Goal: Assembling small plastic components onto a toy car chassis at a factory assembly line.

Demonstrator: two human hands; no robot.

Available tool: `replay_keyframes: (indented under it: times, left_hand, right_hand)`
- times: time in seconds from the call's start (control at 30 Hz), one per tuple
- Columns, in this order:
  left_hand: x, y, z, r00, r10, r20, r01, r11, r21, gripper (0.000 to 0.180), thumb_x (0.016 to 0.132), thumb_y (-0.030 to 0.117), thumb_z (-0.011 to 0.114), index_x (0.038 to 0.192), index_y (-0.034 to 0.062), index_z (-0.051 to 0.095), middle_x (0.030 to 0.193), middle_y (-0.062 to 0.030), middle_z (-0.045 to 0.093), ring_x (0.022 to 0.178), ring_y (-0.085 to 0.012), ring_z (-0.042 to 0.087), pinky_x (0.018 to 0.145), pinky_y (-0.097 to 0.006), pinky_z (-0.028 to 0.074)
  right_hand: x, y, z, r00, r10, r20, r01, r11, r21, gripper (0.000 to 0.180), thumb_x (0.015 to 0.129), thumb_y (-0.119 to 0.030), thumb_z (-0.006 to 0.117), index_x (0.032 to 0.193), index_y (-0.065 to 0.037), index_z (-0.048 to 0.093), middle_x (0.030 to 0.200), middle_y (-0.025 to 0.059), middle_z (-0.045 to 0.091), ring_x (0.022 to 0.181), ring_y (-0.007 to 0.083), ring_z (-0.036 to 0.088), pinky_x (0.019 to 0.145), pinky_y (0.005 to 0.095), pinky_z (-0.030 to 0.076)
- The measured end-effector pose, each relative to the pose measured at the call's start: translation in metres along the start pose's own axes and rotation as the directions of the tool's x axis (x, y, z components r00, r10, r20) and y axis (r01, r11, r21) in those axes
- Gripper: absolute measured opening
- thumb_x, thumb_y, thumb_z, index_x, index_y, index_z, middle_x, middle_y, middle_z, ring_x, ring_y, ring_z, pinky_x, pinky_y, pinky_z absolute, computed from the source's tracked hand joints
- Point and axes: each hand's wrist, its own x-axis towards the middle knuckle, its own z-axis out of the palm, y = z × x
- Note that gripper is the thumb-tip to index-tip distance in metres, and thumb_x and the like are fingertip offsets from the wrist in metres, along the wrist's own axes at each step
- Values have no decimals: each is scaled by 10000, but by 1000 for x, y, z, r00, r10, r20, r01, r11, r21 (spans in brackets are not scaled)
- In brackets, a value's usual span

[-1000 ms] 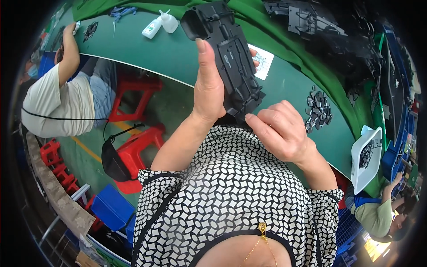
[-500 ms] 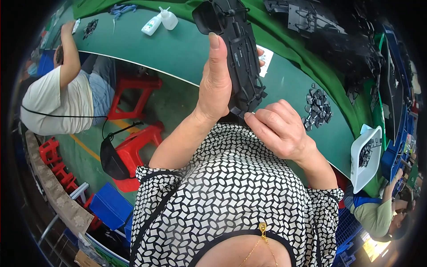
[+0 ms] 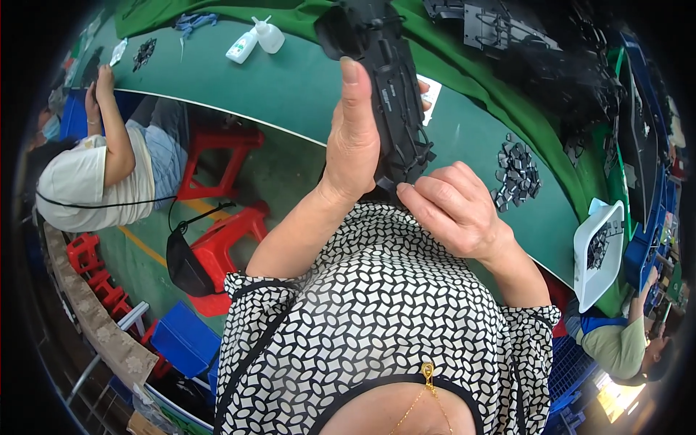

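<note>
A long black plastic housing [image 3: 399, 109] with ribs and clips along its side is held up on end over the table edge. My left hand [image 3: 353, 134] is wrapped round it, thumb pointing up along the near side and fingertips showing past the far side. Against the housing's lower end, my right hand [image 3: 453, 206] is closed in a pinch of thumb and index finger. What lies between those fingertips is too small and dark to make out. A pile of small black pieces [image 3: 518, 174] lies on the green table to the right of my right hand.
On the table [image 3: 304, 101] stand two white bottles [image 3: 255, 40]. A white tray [image 3: 582, 268] of black parts sits at the right edge. Larger black parts [image 3: 522, 65] stand beyond a green cloth [image 3: 471, 80]. A co-worker [image 3: 101, 174] sits left near red stools [image 3: 232, 239].
My hands and the black housing stay almost in place, the housing tilting slightly. At the left, the co-worker's raised arm has come down and back from the table, both hands now close together.
</note>
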Motion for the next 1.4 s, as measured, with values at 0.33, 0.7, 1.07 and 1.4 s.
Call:
replay_keyframes:
  times: [0.33,0.7,1.07,1.4]
  left_hand:
    - [1,4,10,942,322,-95,-313,945,98,844,832,710,201,1199,-20,414,1064,-150,560,922,-218,583,809,-326,490]
    - [1,-6,13,948,296,-118,-276,948,158,802,860,675,190,1202,-17,410,1060,-149,564,895,-220,589,795,-330,491]
    - [5,-4,15,963,222,-151,-210,973,95,814,847,689,212,1151,-26,454,982,-122,584,861,-198,584,754,-300,486]
    - [50,34,-31,989,-148,-25,113,846,-520,690,902,595,143,1217,51,429,1104,-186,550,981,-328,562,839,-534,467]
  right_hand:
    - [-10,-22,4,436,762,478,-693,-54,719,196,891,-182,553,860,6,596,724,-24,546,655,26,462,572,186,378]
    - [-11,-15,21,387,735,557,-616,-243,749,196,876,-174,529,794,-8,593,690,-33,540,622,29,444,559,188,356]
    - [-4,-14,19,366,757,541,-523,-314,792,169,877,-157,549,784,-23,592,704,-27,550,603,25,445,536,173,349]
    - [-30,-21,0,310,783,539,-539,-322,778,181,893,-180,547,841,-16,603,667,-26,530,596,31,449,543,155,358]
